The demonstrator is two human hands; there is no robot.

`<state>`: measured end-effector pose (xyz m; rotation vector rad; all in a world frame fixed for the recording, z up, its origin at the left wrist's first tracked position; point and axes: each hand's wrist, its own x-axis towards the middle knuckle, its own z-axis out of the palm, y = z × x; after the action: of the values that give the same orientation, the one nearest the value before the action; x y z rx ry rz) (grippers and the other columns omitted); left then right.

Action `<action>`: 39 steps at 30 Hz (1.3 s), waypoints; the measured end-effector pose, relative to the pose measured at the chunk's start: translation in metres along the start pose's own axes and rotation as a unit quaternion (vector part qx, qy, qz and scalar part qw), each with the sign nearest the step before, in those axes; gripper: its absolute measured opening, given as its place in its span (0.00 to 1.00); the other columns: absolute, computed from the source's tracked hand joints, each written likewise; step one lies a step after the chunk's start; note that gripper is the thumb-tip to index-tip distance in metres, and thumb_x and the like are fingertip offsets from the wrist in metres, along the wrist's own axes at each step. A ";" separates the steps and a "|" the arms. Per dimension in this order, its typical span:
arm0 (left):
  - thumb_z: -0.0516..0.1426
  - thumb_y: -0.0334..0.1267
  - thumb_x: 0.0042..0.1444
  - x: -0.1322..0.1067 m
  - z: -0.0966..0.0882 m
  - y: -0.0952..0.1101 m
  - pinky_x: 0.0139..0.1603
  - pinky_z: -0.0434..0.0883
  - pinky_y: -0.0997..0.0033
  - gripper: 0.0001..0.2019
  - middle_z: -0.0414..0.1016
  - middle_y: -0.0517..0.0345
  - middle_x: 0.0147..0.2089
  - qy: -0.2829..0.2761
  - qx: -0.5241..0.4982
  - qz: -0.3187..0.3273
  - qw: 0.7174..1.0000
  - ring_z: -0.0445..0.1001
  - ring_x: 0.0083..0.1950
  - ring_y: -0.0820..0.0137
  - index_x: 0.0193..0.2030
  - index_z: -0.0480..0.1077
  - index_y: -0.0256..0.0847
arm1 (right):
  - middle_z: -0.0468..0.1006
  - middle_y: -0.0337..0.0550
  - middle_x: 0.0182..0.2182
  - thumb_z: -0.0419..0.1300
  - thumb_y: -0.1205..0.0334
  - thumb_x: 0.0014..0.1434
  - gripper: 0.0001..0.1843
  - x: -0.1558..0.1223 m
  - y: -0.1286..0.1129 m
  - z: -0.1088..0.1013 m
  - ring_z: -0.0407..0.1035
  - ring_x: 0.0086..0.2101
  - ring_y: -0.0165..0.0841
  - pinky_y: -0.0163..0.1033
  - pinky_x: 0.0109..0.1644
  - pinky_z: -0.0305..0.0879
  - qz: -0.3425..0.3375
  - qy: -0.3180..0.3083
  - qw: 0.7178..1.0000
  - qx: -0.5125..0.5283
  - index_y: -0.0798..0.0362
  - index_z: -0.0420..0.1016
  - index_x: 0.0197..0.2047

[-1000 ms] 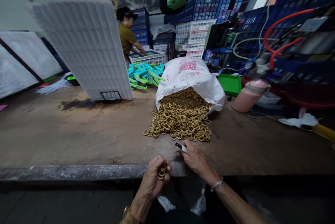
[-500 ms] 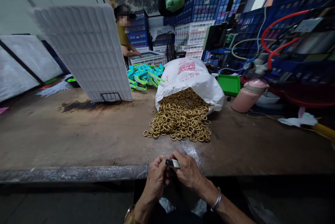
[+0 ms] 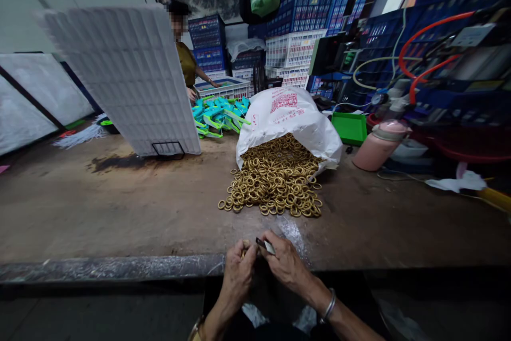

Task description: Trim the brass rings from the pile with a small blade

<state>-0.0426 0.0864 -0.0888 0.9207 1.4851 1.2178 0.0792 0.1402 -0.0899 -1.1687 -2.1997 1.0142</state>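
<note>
At the table's near edge, my left hand [image 3: 238, 272] is closed, its thumb and fingers pinching a brass-coloured ring [image 3: 243, 252] that is mostly hidden. My right hand [image 3: 288, 262] grips a small knife [image 3: 266, 246] with a dark tip and a pale, light-coloured part. The knife's tip points toward the left hand, with a small gap between them. Just beyond both hands lies a heap of brass-coloured rings [image 3: 275, 189], spilling from the mouth of a white sack [image 3: 285, 109] with red print.
A white ribbed panel [image 3: 120, 75] stands upright on the wooden table [image 3: 151, 213]. Turquoise and green plastic parts [image 3: 219, 113] lie behind the rings. To the right are a pink bottle [image 3: 381, 144] and a green tray [image 3: 349, 128]. Another person [image 3: 187, 64] stands at the back near stacked crates.
My hands have moved slightly apart, and the knife has drawn back from the left hand and tilted. At the back, the other person has shifted left and become more upright.
</note>
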 end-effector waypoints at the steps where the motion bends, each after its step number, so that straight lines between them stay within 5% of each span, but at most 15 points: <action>1: 0.52 0.46 0.50 0.000 0.000 -0.001 0.21 0.55 0.78 0.13 0.55 0.68 0.18 0.004 0.013 0.020 1.000 0.52 0.19 0.79 0.24 0.61 0.38 | 0.67 0.35 0.22 0.48 0.62 0.55 0.06 0.002 0.001 0.000 0.62 0.24 0.28 0.32 0.29 0.54 0.009 0.000 1.000 0.017 0.52 0.61 0.28; 7: 0.53 0.43 0.49 0.000 0.003 0.000 0.27 0.58 0.77 0.11 0.60 0.64 0.21 0.019 0.034 0.080 0.996 0.58 0.24 0.76 0.22 0.63 0.38 | 0.59 0.32 0.17 0.46 0.54 0.56 0.16 0.008 -0.004 -0.004 0.55 0.20 0.26 0.31 0.23 0.50 0.063 -0.036 0.992 0.102 0.52 0.58 0.21; 18: 0.55 0.53 0.46 0.000 0.001 0.007 0.13 0.47 0.81 0.18 0.55 0.70 0.16 -0.064 -0.123 -0.101 0.985 0.48 0.13 0.83 0.24 0.59 0.39 | 0.62 0.33 0.15 0.48 0.55 0.52 0.15 0.011 -0.002 -0.001 0.57 0.20 0.25 0.30 0.24 0.52 0.116 -0.019 0.978 0.171 0.54 0.62 0.19; 28: 0.54 0.51 0.48 -0.003 0.002 0.004 0.13 0.46 0.82 0.16 0.57 0.69 0.18 -0.098 -0.157 -0.097 0.978 0.50 0.14 0.84 0.28 0.61 0.38 | 0.62 0.32 0.14 0.49 0.60 0.49 0.10 0.009 -0.001 -0.003 0.56 0.18 0.24 0.29 0.22 0.52 0.172 -0.017 0.958 0.227 0.54 0.62 0.20; 39: 0.55 0.51 0.47 -0.005 0.003 0.004 0.14 0.47 0.82 0.17 0.57 0.69 0.18 -0.103 -0.160 -0.099 0.977 0.50 0.14 0.84 0.28 0.61 0.38 | 0.62 0.33 0.16 0.49 0.55 0.50 0.13 0.006 0.000 -0.004 0.57 0.21 0.25 0.30 0.25 0.54 0.130 0.000 0.970 0.204 0.54 0.63 0.20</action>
<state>-0.0383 0.0831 -0.0841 0.6454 1.1446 1.1355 0.0789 0.1467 -0.0866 -1.2718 -1.7471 1.4870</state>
